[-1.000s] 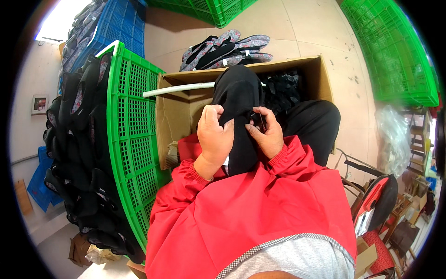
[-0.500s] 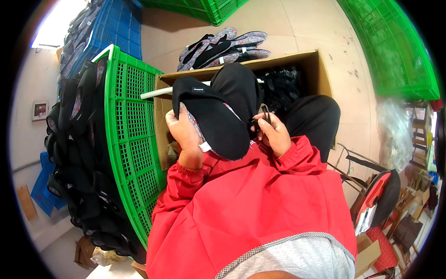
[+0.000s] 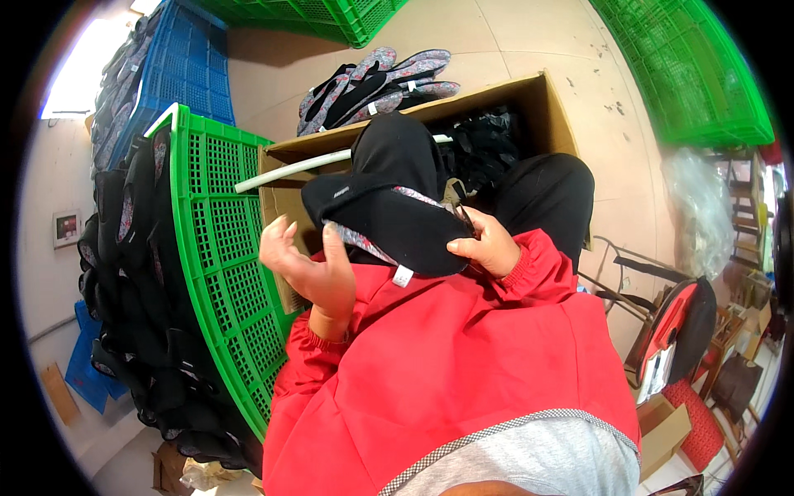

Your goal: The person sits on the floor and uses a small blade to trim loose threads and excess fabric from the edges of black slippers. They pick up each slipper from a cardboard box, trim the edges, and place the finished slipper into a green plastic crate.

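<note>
A black slipper with a flowery lining lies across my lap, a small white tag at its near edge. My right hand grips its right end, thumb on top of the black sole. A thin dark tool, too small to name, shows by the right fingers. My left hand is off to the slipper's left, fingers apart and slightly curled, with nothing in it; its fingertips lie close to the lining edge.
An open cardboard box with black items in bags stands before my knees, a white rod across it. Slippers are heaped beyond it. To the left, a green crate is full of black slippers. Another green crate stands far right.
My left hand has let go of the slipper and moved left, its fingers opening. My right hand has taken hold of the slipper's right end, and the slipper has turned flatter.
</note>
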